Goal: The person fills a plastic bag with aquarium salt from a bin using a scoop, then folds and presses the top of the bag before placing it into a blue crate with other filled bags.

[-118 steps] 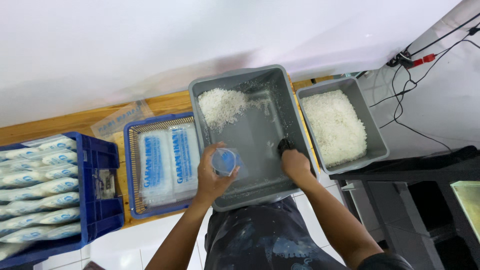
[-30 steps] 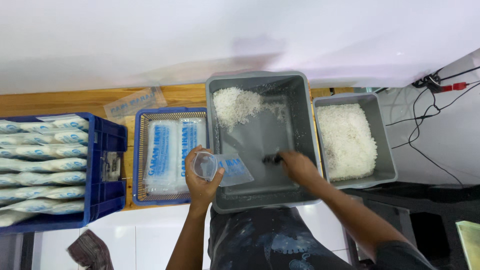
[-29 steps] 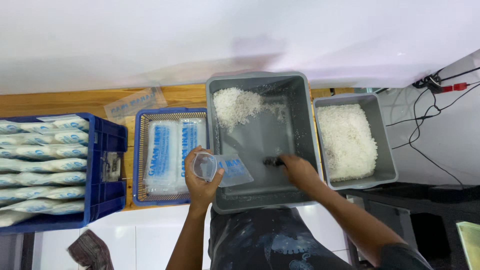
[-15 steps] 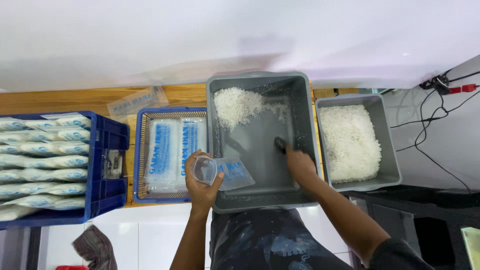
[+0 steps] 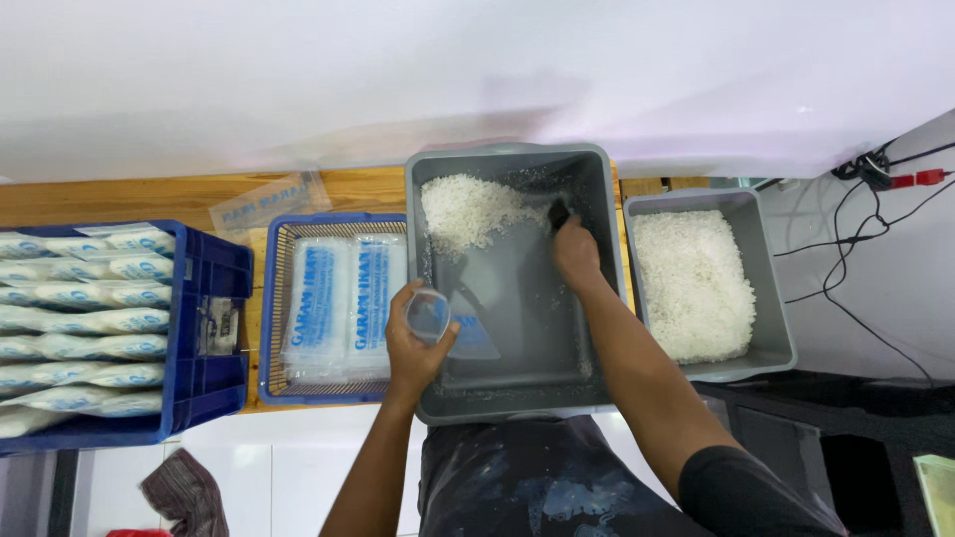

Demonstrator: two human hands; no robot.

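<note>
Left hand (image 5: pixel 416 343) curled closed near the body, forearm bent; right hand (image 5: pixel 575 251) clenched, arm stretched forward.

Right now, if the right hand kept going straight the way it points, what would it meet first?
The right hand points toward the grey tub's far wall. That wall comes first; the white grain pile lies left of its line. Depth is uncertain.

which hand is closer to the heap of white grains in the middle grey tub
Right. The right hand reaches deep into the grey tub, just beside the grain heap. The left hand is at the tub's near left edge, holding a clear bag.
</note>
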